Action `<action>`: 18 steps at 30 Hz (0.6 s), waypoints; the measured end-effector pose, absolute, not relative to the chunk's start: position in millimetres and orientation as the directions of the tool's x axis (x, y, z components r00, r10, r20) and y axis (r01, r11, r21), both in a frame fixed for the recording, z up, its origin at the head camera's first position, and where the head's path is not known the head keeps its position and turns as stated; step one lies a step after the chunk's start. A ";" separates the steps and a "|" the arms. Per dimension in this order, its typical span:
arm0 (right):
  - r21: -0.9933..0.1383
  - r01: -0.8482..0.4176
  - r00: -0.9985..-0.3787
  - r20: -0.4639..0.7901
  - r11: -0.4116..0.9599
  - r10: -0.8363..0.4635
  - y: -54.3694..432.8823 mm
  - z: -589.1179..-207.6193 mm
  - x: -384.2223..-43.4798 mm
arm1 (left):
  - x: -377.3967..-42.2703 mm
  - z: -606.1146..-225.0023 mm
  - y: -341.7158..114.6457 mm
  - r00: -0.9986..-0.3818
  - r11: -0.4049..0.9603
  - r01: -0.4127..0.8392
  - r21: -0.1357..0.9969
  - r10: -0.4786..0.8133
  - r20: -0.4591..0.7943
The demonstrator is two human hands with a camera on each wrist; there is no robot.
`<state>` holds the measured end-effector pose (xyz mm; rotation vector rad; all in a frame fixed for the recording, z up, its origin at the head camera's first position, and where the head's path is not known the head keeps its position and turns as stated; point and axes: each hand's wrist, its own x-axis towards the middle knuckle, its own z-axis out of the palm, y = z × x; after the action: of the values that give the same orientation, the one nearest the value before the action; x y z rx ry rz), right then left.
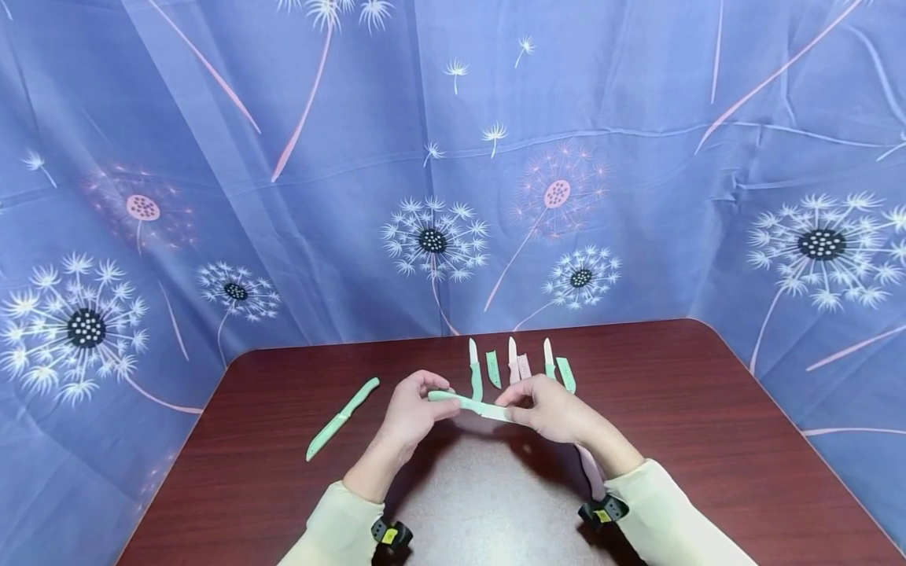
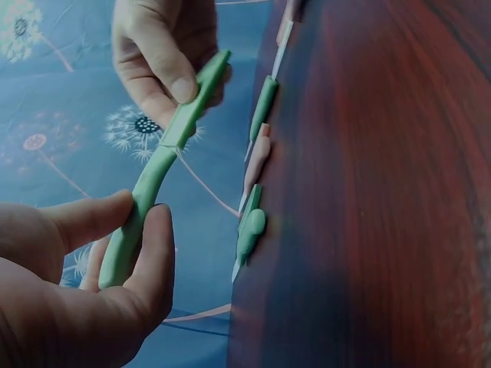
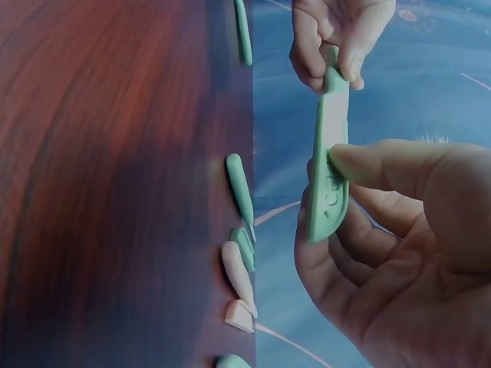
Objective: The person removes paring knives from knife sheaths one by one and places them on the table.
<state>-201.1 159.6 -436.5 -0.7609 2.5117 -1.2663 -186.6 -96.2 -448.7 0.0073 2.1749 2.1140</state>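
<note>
Between my two hands is a paring knife with a green handle (image 1: 451, 399), held above the table, its blade covered by a green sheath (image 3: 330, 203) with raised lettering. My left hand (image 1: 413, 410) pinches the handle between thumb and fingers. The right hand (image 1: 555, 409) grips the sheath, thumb on its flat side and fingers behind. In the left wrist view, sheath (image 2: 186, 115) and handle (image 2: 142, 207) meet end to end. Beyond the hands, a green knife (image 1: 476, 377), a pink knife (image 1: 513, 362) and another green knife (image 1: 549, 358) lie with light blades bare, pointing away.
Beside those knives lie a green sheath (image 1: 493, 369), a pink sheath (image 1: 524, 366) and another green sheath (image 1: 565, 374). A sheathed green knife (image 1: 343, 419) rests at the left. Something pink (image 1: 591, 472) shows partly behind the right forearm. A blue curtain (image 1: 340, 236) hangs behind the table (image 1: 269, 393).
</note>
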 end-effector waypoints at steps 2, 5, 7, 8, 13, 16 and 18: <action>-0.779 -0.370 -0.838 0.045 0.507 -0.544 160.1 -435.6 -200.9 | -186.8 -449.3 -96.1 -0.997 0.147 -0.017 0.989 0.068 -0.027; -0.753 -0.403 -0.833 0.068 0.520 -0.549 160.6 -434.4 -200.5 | -186.6 -448.7 -95.3 -0.997 0.293 0.059 0.954 0.071 0.040; -0.733 -0.429 -0.829 0.088 0.527 -0.553 161.0 -433.7 -199.9 | -186.2 -448.0 -94.0 -0.993 0.365 0.104 0.925 0.083 0.079; -0.722 -0.442 -0.827 0.099 0.532 -0.553 161.2 -433.5 -199.6 | -185.9 -447.6 -93.5 -0.990 0.391 0.130 0.911 0.095 0.100; -0.642 -0.519 -0.814 0.171 0.564 -0.555 159.7 -433.4 -196.9 | -185.6 -446.3 -88.9 -0.975 0.484 0.220 0.847 0.143 0.171; -0.569 -0.577 -0.795 0.225 0.586 -0.564 157.5 -434.2 -195.6 | -185.6 -446.8 -85.8 -0.961 0.532 0.277 0.800 0.163 0.224; -0.514 -0.614 -0.778 0.266 0.599 -0.569 156.3 -435.0 -194.7 | -185.1 -447.5 -84.0 -0.948 0.561 0.317 0.764 0.178 0.263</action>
<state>-194.7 156.3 -435.0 -1.0658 2.8748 -0.9697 -185.1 -84.0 -447.5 0.4651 2.9111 1.4777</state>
